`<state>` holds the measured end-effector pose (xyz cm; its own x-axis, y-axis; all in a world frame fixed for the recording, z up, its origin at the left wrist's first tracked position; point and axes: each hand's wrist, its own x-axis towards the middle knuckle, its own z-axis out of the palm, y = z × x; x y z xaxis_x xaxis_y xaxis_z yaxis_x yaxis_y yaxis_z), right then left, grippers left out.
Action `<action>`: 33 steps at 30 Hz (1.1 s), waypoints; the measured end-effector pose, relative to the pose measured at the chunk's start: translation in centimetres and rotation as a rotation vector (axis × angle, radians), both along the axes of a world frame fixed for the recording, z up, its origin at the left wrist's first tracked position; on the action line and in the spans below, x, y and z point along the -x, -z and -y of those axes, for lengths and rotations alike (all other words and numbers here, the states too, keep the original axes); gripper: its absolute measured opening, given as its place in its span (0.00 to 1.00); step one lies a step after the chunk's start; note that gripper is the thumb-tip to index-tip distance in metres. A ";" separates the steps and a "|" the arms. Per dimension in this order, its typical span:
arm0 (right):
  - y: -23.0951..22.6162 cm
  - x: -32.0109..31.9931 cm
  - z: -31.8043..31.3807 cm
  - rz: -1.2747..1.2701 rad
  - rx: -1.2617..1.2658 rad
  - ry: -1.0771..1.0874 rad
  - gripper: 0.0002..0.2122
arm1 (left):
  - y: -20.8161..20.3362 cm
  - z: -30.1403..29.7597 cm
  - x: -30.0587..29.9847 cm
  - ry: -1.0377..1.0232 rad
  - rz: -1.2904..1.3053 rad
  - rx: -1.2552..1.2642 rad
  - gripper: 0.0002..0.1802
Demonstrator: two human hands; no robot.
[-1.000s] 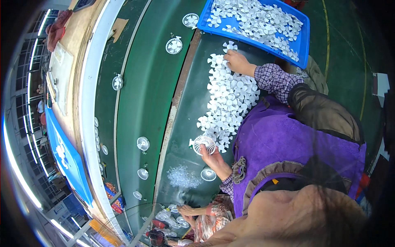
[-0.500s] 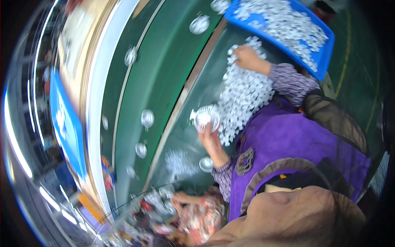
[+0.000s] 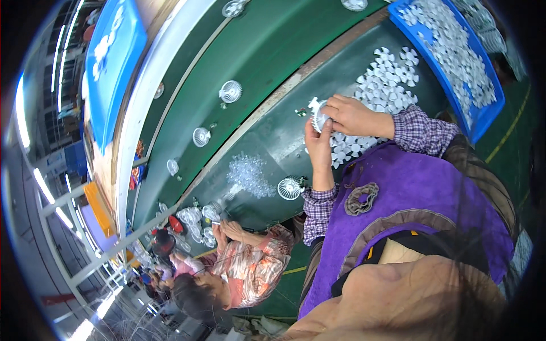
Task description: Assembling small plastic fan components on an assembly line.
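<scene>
My left hand (image 3: 319, 149) holds a white ribbed fan housing (image 3: 316, 116) upright from below, thumb toward its open side. Against that open side, the closed fingers of my right hand (image 3: 354, 117) press in; whatever they pinch is hidden. Under and beyond my right forearm spreads a pile of white fan blades (image 3: 387, 79) on the dark green bench (image 3: 284, 150). Another fan housing (image 3: 289, 188) lies on the bench near my left sleeve. Left of it sits a heap of small clear parts (image 3: 250, 175).
A blue tray (image 3: 475, 133) of fan blades stands at the right. Beyond the bench's ledge, a green conveyor belt (image 3: 256, 74) carries several spaced housings. A co-worker in a patterned top (image 3: 256, 258) handles parts at the lower left. Another blue tray (image 3: 128, 68) is at the far left.
My right hand has left the fan-blade pile and come to the housing in my left hand. The housing has turned from facing up to side-on. The whole view has shifted.
</scene>
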<state>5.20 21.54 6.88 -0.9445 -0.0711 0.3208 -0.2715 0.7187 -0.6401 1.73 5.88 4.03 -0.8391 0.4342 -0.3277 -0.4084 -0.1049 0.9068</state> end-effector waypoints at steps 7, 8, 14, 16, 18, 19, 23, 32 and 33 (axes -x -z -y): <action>-2.4 0.5 -1.2 0.291 0.360 0.053 0.19 | -0.7 1.3 0.6 -0.030 -0.007 -0.007 0.17; -2.0 0.7 -1.5 0.362 0.430 0.009 0.19 | -0.9 1.4 0.6 -0.002 -0.005 -0.006 0.17; 2.3 1.7 -1.6 0.574 0.390 -0.045 0.20 | 0.7 1.3 1.4 0.059 0.028 0.038 0.15; 3.7 3.4 -1.6 0.563 0.545 -0.057 0.18 | 2.0 1.3 3.4 0.090 0.013 0.081 0.15; 6.7 6.5 -2.9 0.574 0.510 -0.058 0.17 | 4.0 1.4 7.0 0.127 0.013 0.012 0.17; 8.5 7.7 -4.1 0.466 0.628 -0.009 0.16 | 4.3 1.8 9.3 0.220 0.163 0.105 0.19; 11.8 11.7 -9.8 0.499 0.670 0.404 0.17 | 10.3 4.1 19.7 -0.224 0.261 0.004 0.26; 8.8 1.3 -6.7 0.278 -0.341 0.040 0.07 | 14.4 1.8 32.7 -0.520 0.264 0.338 0.23; 8.7 0.7 -5.5 0.391 -0.416 -0.050 0.07 | 15.3 2.4 33.5 -0.513 0.269 0.368 0.17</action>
